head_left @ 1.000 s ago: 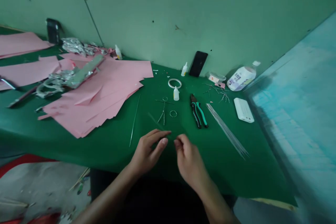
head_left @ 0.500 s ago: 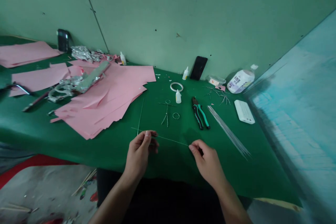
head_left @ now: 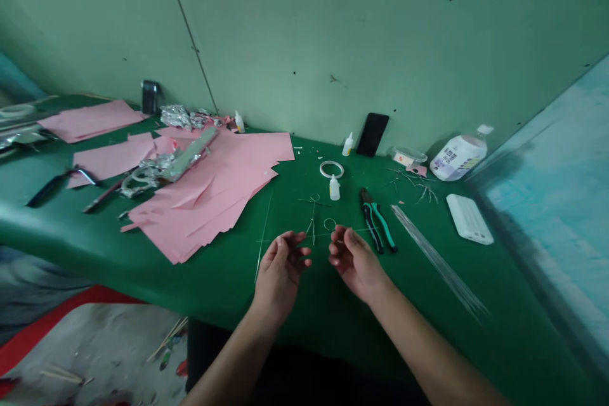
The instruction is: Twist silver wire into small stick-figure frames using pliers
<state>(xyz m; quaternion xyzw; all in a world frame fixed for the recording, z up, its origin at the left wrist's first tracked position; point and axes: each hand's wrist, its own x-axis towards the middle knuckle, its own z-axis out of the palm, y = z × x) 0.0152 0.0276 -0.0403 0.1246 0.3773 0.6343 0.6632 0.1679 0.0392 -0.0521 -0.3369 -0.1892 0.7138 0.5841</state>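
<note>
A thin straight wire (head_left: 323, 235) runs across in front of me, pinched by both hands. My left hand (head_left: 280, 273) closes thumb and forefinger on it, the other fingers loosely curled. My right hand (head_left: 360, 268) grips it farther along, and its end sticks out past the fingers over the pliers. Just beyond the hands lies a twisted wire figure (head_left: 313, 214) with a loop at its top. A small wire ring (head_left: 330, 224) is by my right fingertips. Left of my left hand, another straight wire (head_left: 264, 235) rests on the green table.
Green-handled pliers (head_left: 377, 219), a bundle of straight wires (head_left: 438, 260) and a white power bank (head_left: 469, 219) lie at right. Beyond are a small glue bottle (head_left: 335, 189), a white ring (head_left: 332, 169) and a phone (head_left: 372, 134). Pink paper sheets (head_left: 214, 203) spread across the left.
My right hand has moved in toward my left along the wire and turned its palm inward. More wire now sticks out on the right. The view has shifted slightly.
</note>
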